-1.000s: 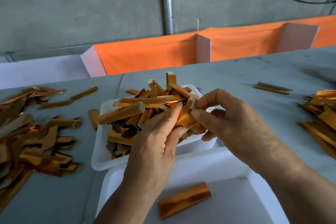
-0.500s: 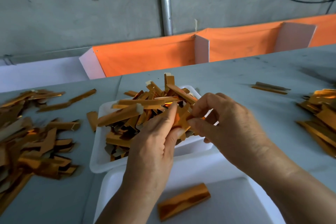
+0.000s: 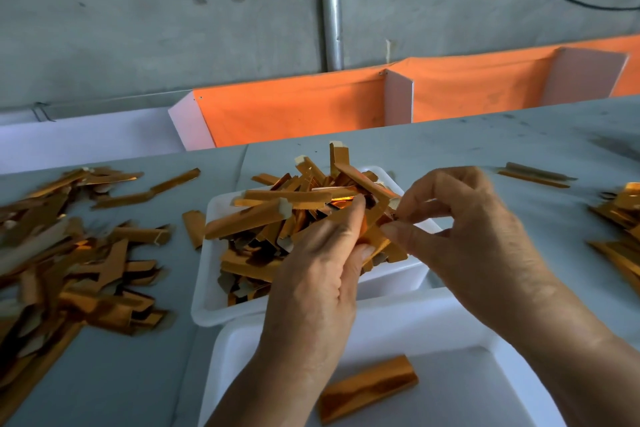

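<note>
2 hands meet over the far white tray, which is heaped with gold pieces. The left hand pinches a gold strip between thumb and fingers, and the right hand pinches its right end. 1 folded gold piece lies in the near tray.

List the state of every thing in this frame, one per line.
left hand, pinching the gold piece.
right hand, pinching the same gold piece.
gold piece, held between both hands.
far tray, heaped with gold pieces.
near tray, holding one folded piece.
left pile, loose on the table.
right pile, loose, partly out of frame.
</note>
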Tool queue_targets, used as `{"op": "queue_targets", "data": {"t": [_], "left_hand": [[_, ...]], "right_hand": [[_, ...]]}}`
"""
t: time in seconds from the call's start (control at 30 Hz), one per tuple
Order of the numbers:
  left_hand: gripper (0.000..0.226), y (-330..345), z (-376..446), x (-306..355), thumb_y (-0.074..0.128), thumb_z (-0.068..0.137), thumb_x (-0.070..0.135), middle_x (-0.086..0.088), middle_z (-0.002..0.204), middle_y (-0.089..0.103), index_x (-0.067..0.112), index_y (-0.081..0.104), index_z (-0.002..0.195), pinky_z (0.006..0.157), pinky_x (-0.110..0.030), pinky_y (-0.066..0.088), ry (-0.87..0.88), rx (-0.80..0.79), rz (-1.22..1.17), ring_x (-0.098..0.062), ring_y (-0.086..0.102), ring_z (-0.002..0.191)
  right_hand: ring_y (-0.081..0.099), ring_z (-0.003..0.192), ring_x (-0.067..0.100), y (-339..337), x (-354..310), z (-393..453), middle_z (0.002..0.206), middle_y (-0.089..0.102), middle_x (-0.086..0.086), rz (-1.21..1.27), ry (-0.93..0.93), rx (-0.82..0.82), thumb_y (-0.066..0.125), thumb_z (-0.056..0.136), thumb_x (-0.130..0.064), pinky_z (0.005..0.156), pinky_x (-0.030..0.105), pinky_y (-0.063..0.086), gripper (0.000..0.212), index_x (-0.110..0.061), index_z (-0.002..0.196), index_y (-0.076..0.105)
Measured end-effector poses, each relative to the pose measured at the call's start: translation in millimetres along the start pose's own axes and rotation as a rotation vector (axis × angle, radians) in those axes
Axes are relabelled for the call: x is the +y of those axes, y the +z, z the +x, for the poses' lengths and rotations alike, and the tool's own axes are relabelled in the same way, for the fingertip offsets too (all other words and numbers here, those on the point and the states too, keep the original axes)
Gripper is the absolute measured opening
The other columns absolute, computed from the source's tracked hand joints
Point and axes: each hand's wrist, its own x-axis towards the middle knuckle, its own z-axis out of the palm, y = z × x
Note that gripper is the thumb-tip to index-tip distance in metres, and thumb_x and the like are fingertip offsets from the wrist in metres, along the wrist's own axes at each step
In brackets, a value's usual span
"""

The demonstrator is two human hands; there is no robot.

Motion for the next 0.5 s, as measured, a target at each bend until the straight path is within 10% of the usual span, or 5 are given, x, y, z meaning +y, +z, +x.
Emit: {"op": "queue_targets", "data": {"t": [0.5], "left_hand": [[0.053,2.8,-0.9,-0.8,0.051,0.085,0.03,0.006,0.109,0.064,0.02,0.048,0.137,0.083,-0.006,0.042,-0.013,-0.001,0.006,-0.007,0.06,0.1]], "right_hand": [[0.061,0.075,0.0,3.8,2.7,-0.2,0.094,0.057,-0.011,-0.001,0.014,-0.027,0.077,0.076,-0.019,0.06,0.012,0.045,0.019,-0.028,0.073,0.06]]}}
